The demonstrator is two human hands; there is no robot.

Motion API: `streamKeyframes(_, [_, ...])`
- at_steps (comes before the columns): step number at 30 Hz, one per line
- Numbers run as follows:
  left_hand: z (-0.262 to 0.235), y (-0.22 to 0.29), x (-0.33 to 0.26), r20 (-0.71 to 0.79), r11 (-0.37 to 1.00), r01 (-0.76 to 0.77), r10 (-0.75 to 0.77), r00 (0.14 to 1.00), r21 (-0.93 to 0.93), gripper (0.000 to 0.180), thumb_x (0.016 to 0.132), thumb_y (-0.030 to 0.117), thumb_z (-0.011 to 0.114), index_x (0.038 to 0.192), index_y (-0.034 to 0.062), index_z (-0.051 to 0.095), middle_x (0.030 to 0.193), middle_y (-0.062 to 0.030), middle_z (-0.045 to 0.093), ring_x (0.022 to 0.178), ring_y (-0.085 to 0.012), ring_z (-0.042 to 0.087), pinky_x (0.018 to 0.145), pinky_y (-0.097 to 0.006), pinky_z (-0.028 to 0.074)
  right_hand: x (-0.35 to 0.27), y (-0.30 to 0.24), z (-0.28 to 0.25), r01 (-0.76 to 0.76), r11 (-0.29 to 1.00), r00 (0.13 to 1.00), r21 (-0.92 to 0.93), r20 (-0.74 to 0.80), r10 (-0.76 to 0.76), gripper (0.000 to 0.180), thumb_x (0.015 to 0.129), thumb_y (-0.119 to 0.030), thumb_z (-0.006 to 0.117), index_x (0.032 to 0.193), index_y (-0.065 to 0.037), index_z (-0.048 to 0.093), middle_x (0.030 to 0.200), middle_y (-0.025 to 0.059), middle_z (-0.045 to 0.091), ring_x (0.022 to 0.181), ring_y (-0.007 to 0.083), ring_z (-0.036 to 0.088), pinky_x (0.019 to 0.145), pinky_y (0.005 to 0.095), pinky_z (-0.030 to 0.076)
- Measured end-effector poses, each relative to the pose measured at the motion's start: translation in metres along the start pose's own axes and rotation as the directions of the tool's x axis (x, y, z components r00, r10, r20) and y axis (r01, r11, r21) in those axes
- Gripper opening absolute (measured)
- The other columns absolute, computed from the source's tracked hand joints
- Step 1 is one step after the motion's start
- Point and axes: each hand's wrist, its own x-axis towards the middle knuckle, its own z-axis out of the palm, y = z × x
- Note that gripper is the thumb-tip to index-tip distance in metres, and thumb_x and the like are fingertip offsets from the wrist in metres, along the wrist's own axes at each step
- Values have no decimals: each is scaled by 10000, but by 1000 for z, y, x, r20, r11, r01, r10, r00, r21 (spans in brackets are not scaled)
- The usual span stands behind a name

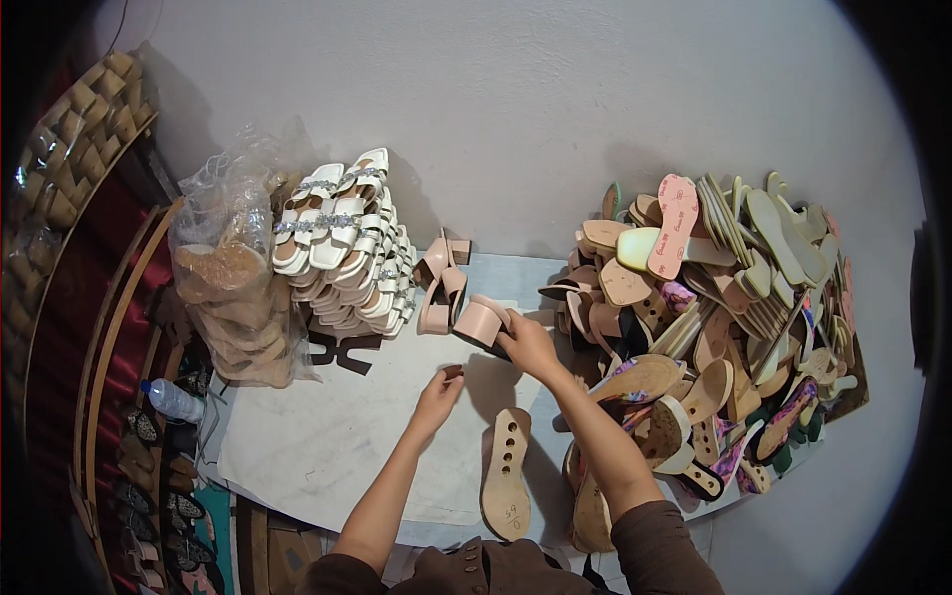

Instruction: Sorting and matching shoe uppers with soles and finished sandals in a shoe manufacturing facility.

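My right hand (529,345) grips a pink block-heeled sandal (480,321) by its dark-soled end, above the middle of the white table. Closer to me, my left hand (436,399) has its fingers pinched around a small brown piece (453,372), whose kind I cannot make out. Just beyond the held sandal are more pink heeled sandals (433,315), lying close together. A beige shoe sole (507,476) with a row of dark round holes lies near the front edge, between my forearms.
White strapped sandals (342,258) form a tall stack at the back left, beside a clear plastic bag (238,307) of wooden-looking soles. Dark flat cutouts (345,350) lie before the stack. Soles and shoes (704,327) are heaped on the right. A bottle (171,399) stands left.
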Motion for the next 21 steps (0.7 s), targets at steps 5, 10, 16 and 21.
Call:
streamKeyframes(5, [-5,1,-5,-78,979,-156,167,983,135,622,841,257,601,1325,8,299,1304,-161,369,1139,-267,439,959,-357,359,-3,-7,35,-30,899,980,438,-163,112,317,791,-262,566,991,-16,563,832,201,630,806,369,608,710,403,467])
streamKeyframes(10, [-18,10,-18,-43,858,-294,343,938,420,907,713,295,721,1380,24,168,1350,-214,241,1231,-361,318,1011,-426,296,-9,-31,56,-299,918,947,259,-35,319,407,748,-283,579,997,37,536,863,264,611,862,404,594,767,444,458])
streamKeyframes(16, [-17,-6,-34,191,964,-164,124,974,208,885,687,341,724,1349,-9,253,1332,-241,328,1249,-348,332,1035,-390,273,-28,-14,103,-347,909,937,229,56,344,483,715,-260,569,1036,95,501,910,293,589,871,427,580,796,440,459])
streamKeyframes(21, [-53,2,-44,255,826,372,-285,924,-423,669,749,223,600,1346,107,322,1201,-120,454,1065,-201,478,876,-304,424,-44,8,104,-54,942,995,332,99,23,739,715,-209,599,1309,74,263,1259,321,357,1126,422,432,954,401,367])
